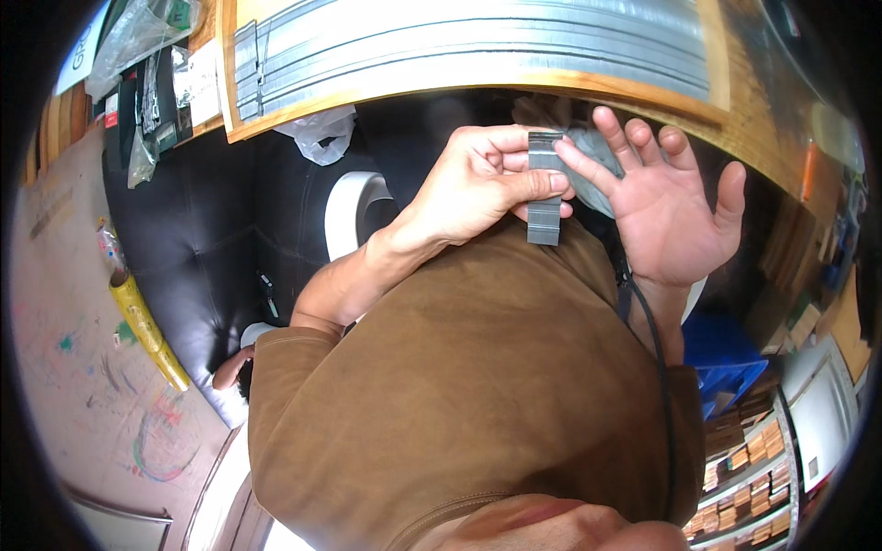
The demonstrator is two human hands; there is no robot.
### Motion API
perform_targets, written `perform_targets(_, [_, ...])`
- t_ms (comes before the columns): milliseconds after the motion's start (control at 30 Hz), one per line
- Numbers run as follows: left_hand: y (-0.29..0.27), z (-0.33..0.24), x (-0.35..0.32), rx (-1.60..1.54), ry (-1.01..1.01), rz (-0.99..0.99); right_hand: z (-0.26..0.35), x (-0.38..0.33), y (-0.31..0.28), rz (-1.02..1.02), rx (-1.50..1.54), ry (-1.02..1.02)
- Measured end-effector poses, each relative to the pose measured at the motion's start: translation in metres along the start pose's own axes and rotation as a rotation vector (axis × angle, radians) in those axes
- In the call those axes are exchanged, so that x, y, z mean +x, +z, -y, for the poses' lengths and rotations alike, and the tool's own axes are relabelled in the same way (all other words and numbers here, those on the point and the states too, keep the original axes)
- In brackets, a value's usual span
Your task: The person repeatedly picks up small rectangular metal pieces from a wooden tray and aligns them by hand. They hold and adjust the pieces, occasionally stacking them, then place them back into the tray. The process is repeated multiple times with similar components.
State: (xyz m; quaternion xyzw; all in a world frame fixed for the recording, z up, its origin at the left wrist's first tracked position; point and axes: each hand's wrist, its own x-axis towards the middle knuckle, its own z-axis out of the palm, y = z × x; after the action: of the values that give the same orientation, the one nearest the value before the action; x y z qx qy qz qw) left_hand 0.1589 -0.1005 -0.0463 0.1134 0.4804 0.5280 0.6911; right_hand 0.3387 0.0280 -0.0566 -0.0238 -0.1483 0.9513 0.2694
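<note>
A short dark grey strip with fine ribbed lines (544, 225) is pinched upright in my left hand (470, 184), its thumb pressed across the front and its fingers behind. My right hand (669, 216) is spread with its palm showing. Its index fingertip reaches the strip's upper right edge; whether it touches cannot be made out. Nothing lies in the right palm. Beyond both hands, long silvery grey strips (459, 55) lie side by side on a wooden board (712, 69).
Left of the board are clear plastic bags (142, 41) and packets. A white plastic bag (323, 136) hangs below its edge, near a black padded seat (197, 230). A yellow tube (147, 331) is at left, a blue bin (726, 363) at right. A black cable (661, 367) runs down my shirt.
</note>
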Motion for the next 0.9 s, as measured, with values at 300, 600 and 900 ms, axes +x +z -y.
perform_targets(300, [-0.010,-0.002,0.001,-0.076,-0.074,0.017,-0.007,-0.005,0.005,0.077,-1.305,-0.099])
perform_targets(600, [-0.009,0.007,0.011,-0.222,-0.159,0.160,-0.017,0.007,0.005,0.344,-1.593,-0.021])
perform_targets(900, [-0.012,0.018,0.026,-0.078,-0.247,0.175,-0.017,0.000,-0.014,0.236,-1.815,-0.161])
